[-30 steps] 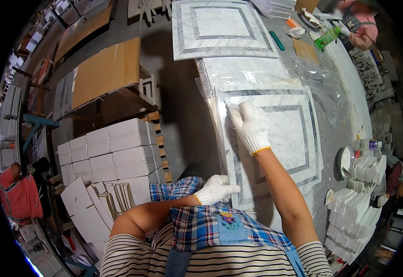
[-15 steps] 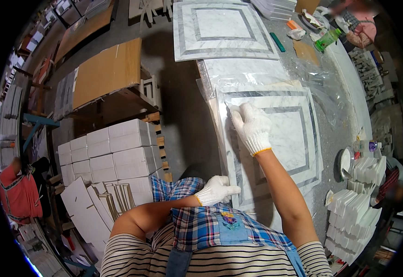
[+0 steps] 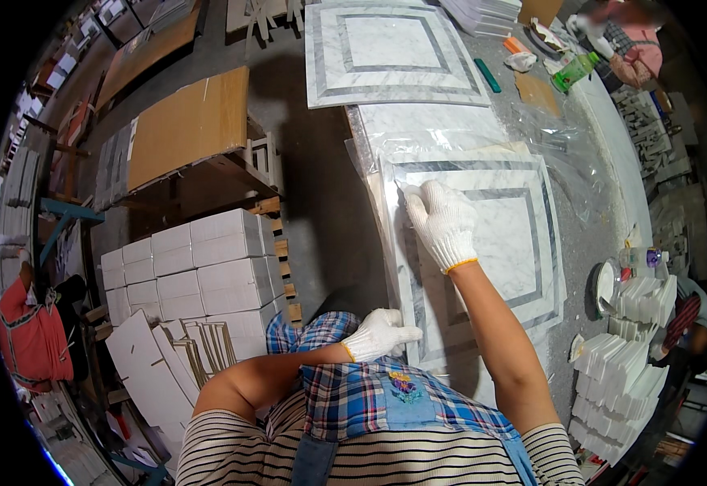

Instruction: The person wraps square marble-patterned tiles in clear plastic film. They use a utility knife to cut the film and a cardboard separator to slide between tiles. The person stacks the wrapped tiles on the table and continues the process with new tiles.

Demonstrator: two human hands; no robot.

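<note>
In front of me lies a square white-and-grey marble panel (image 3: 495, 235) with dark inlaid frames. My right hand (image 3: 440, 223), in a white knitted glove, rests over its left border. Those fingers are pinched together; a thin pale tip seems to stick out near the panel's upper left corner, too small to name. My left hand (image 3: 382, 334), gloved too, is at the panel's near left corner, its fingers curled against the edge and partly hidden. Clear plastic film (image 3: 442, 139) lies along the panel's far side. A similar marble panel (image 3: 394, 49) lies beyond it.
Stacked white boxes (image 3: 200, 259) stand on a pallet to the left, with cardboard pieces (image 3: 147, 364) leaning there. On the right are piled white strips (image 3: 621, 373), a white bowl (image 3: 609, 283) and a green bottle (image 3: 574, 71). Other people work at far left and right.
My hands and the panel stay in place. The co-workers at the left and right edges have shifted slightly.
</note>
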